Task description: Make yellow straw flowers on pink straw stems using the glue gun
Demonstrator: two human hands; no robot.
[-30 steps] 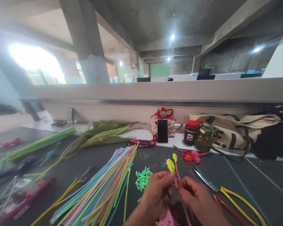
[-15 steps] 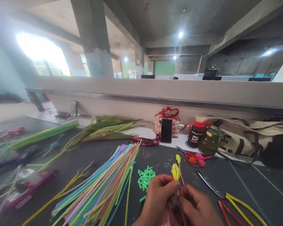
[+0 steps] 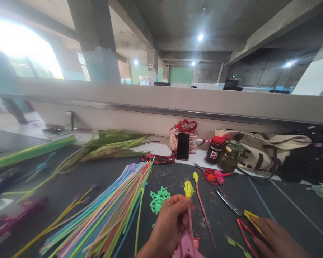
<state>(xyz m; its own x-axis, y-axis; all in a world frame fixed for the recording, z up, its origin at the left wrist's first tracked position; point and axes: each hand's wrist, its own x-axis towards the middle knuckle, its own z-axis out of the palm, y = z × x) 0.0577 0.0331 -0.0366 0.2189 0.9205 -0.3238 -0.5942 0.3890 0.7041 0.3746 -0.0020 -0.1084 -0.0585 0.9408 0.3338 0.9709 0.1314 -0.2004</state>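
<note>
My left hand [image 3: 174, 215] pinches a pink pipe-cleaner stem [image 3: 190, 220] topped by a yellow flower bud [image 3: 188, 189]. Below that hand is a pink piece [image 3: 187, 247] whose kind I cannot make out. My right hand [image 3: 274, 234], blurred, is at the handles of the large scissors [image 3: 233, 206], one red and one yellow. Whether its fingers have closed round them I cannot tell. The blades are together and point away to the left. A second yellow bud [image 3: 196, 176] on a pink stem lies between the left hand and the scissors.
Cut green pieces [image 3: 159, 199] and a bundle of coloured pipe cleaners [image 3: 104, 208] lie left of my left hand. Behind are red-handled scissors [image 3: 208, 174], a leaning phone [image 3: 183, 146], a black bottle [image 3: 214, 149], a green jug [image 3: 229, 156] and a cloth bag [image 3: 258, 152].
My right hand has left the yellow flower and moved right to the large scissors. The left hand still holds the flower's stem. The whole view has shifted somewhat to the right.
</note>
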